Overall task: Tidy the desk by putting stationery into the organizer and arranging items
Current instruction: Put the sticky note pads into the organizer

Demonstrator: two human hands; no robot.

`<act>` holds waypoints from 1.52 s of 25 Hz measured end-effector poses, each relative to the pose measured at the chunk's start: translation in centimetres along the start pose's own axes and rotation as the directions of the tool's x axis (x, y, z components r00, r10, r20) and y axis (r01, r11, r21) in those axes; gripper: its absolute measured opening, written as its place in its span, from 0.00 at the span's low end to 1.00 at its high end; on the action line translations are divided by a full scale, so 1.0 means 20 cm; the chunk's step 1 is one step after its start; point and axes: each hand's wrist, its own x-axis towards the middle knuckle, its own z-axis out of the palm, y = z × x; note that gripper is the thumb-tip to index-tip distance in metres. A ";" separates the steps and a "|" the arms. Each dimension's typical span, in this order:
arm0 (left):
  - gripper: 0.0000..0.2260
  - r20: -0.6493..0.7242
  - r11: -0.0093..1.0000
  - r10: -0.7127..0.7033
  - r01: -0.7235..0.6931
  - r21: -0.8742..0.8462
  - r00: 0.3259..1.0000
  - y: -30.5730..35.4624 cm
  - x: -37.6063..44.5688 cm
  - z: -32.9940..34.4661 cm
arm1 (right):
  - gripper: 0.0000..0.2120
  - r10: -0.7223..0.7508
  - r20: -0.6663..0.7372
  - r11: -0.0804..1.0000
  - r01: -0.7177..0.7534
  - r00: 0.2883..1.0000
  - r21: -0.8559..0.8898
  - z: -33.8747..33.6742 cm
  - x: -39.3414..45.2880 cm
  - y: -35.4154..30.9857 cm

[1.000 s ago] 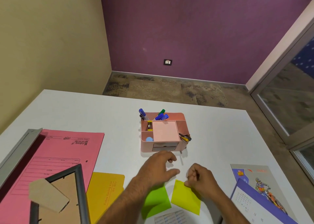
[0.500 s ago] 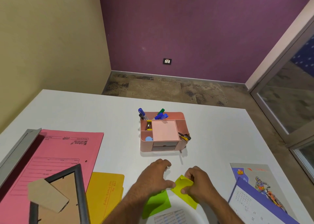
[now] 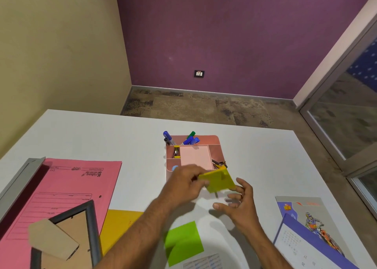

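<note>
The left hand (image 3: 184,184) pinched a square yellow notepad (image 3: 219,180) (blurred) just before the pink organizer (image 3: 212,141); the right hand (image 3: 239,202) hung beside it, fingers spread, above the smooth white tabletop (image 3: 102,134).

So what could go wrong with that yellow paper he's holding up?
The left hand pinches the yellow sticky pad only by one edge, and the right hand is open, so it might slip. It hangs right by the pencils sticking out of the pink organizer and could bump them.
</note>
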 end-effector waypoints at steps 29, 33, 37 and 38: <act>0.21 0.015 0.862 -0.258 0.224 0.455 0.966 -0.01 0.49 -0.02 | 0.05 0.109 0.553 0.799 0.258 0.826 -0.544 -0.12 -0.03 0.02; 0.13 -0.011 0.965 -0.179 0.178 0.193 0.984 0.02 0.43 -0.04 | 0.06 0.046 0.314 0.976 0.024 0.948 -0.215 -0.18 0.00 -0.09; 0.16 0.179 0.962 -0.188 0.218 -0.165 0.966 0.08 0.38 -0.10 | 0.05 -0.007 0.053 0.996 0.002 0.999 0.088 -0.12 0.06 -0.19; 0.15 0.228 0.957 -0.180 0.224 -0.186 0.957 0.10 0.37 -0.11 | 0.04 -0.010 0.005 0.990 0.009 1.000 0.142 -0.09 0.07 -0.20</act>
